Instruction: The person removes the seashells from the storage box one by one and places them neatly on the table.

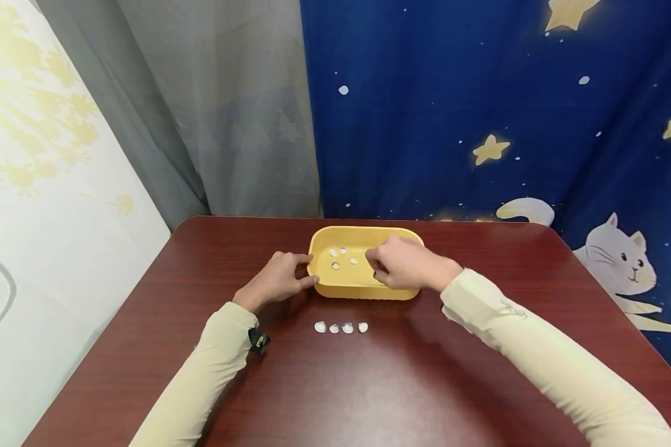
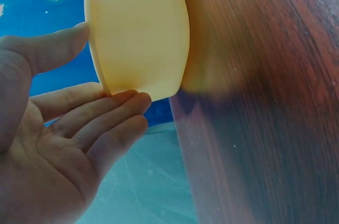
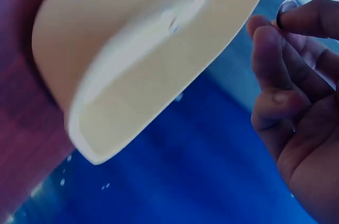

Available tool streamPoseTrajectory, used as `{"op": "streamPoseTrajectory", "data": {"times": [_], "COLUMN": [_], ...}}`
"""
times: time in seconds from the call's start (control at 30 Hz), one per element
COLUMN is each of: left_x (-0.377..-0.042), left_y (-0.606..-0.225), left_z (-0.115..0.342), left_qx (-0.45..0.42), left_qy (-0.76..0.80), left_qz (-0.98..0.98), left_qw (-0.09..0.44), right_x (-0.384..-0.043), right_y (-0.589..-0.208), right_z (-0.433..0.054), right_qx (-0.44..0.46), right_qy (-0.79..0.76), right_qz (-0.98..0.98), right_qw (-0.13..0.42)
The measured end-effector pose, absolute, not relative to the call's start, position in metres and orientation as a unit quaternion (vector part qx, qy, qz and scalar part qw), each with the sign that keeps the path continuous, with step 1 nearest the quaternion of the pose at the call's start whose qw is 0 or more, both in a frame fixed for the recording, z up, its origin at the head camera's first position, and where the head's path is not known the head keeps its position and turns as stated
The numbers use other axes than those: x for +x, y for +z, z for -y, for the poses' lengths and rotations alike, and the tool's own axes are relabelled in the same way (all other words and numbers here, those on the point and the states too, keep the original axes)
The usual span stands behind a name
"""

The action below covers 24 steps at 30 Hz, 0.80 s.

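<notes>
A yellow tray [image 1: 369, 292] stands at the far middle of the table, with several small pale shells [image 1: 335, 266] on its floor. My left hand [image 1: 279, 278] spans the tray's left end, its thumb and fairly straight fingers touching the rim and outer wall, as the left wrist view also shows. Over the tray's right half, my right hand [image 1: 405, 261] has its fingers curled. In the right wrist view its thumb and index finger pinch a small shiny shell [image 3: 288, 6], mostly covered by the fingertips. More shells [image 1: 347, 328] lie in a short row on the table before the tray.
The dark red wooden table [image 1: 324, 397] reaches back to a blue curtain [image 1: 402, 124] with stars and a cat, and a grey curtain [image 1: 246, 124]. A white patterned wall [image 1: 45, 236] runs along the left. A dark strap [image 1: 258, 340] sits at the left cuff.
</notes>
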<state>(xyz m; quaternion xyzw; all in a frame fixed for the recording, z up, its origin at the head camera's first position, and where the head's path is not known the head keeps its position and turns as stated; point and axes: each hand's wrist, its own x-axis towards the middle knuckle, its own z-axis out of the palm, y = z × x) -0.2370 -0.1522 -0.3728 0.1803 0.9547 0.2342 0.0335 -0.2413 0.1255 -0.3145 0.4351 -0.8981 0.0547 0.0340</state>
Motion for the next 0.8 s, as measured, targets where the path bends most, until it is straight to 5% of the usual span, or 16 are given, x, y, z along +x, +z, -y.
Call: {"op": "streamPoseTrajectory", "data": {"times": [0.37,0.8], "left_x": [-0.239,-0.238], "left_y": [-0.373,-0.374], "left_z": [0.152,0.151], "left_qx": [0.179,0.177], "left_qy": [0.241,0.234], "left_qz": [-0.953,-0.955], "left_qw": [0.035,0.034], "right_x": [-0.201,-0.193], "right_y": [-0.341,-0.379], "right_z": [-0.131,-0.129], "right_qx": [0.441,0.43], "right_qy": [0.097,0.081], "right_qz": [0.892,0.899], "right_qw": [-0.003,-0.001]}}
